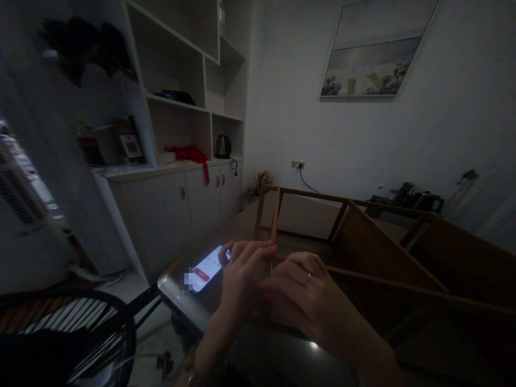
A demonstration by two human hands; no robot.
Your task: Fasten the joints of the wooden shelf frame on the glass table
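My left hand [245,266] is over the table beside a lit phone [207,269], its fingers bent together and pointing right. One of its red-nailed fingertips shows near the end of a wooden bar. My right hand [310,293], with a ring on one finger, is close beside it, fingers curled inward. A thin pale sliver shows in the gap between the hands; what it is I cannot make out. Both hands hide whatever lies in their fingers. A wooden frame [308,236] with several compartments lies on the table behind them.
The shiny table [193,309] has its rounded corner at left. A black woven chair [129,328] stands at lower left. Behind are white cabinets [157,215], a kettle [223,146] and red cloth [187,153] in the shelves. A cord hangs from the wall socket [298,164].
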